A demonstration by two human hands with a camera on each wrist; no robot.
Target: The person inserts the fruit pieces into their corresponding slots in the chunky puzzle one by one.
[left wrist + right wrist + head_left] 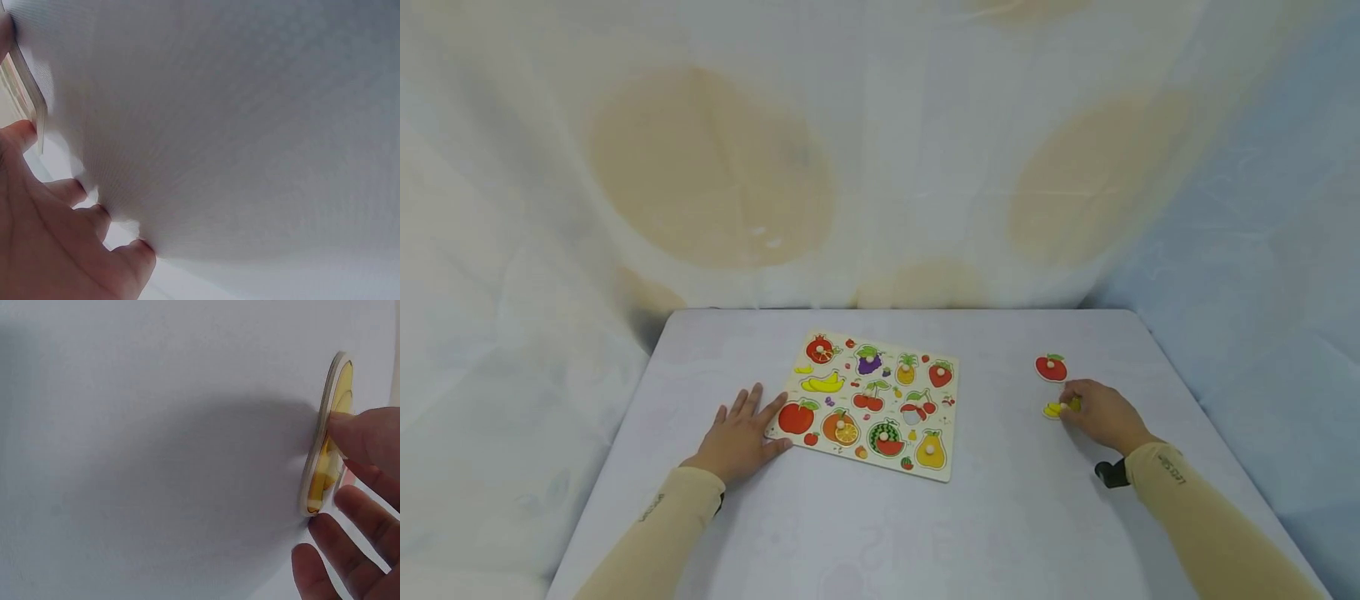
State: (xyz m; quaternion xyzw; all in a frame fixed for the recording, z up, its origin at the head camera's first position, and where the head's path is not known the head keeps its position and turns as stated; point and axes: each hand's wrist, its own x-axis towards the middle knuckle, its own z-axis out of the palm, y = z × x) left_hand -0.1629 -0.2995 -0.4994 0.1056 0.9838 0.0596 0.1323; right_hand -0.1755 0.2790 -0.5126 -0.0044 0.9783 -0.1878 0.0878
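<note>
A wooden fruit puzzle board (857, 392) lies slightly turned on the table. My left hand (741, 437) rests spread at its lower left corner, thumb and index finger touching the board's edge; the other fingers press on the table, as the left wrist view shows. My right hand (1101, 414) pinches the banana puzzle piece (328, 465) between thumb and fingers, covering its middle. In the right wrist view that piece stands close to the table surface. Just beyond it, the red apple puzzle piece (1051, 367) lies flat, with a small knob on top.
The board carries several knobbed fruit pieces, among them a watermelon (886, 438) and a pear (930, 451). Its banana picture (823, 382) and apple picture (796, 417) show no knobs. A white table (880, 533) has spotted curtains (917, 167) behind and beside it.
</note>
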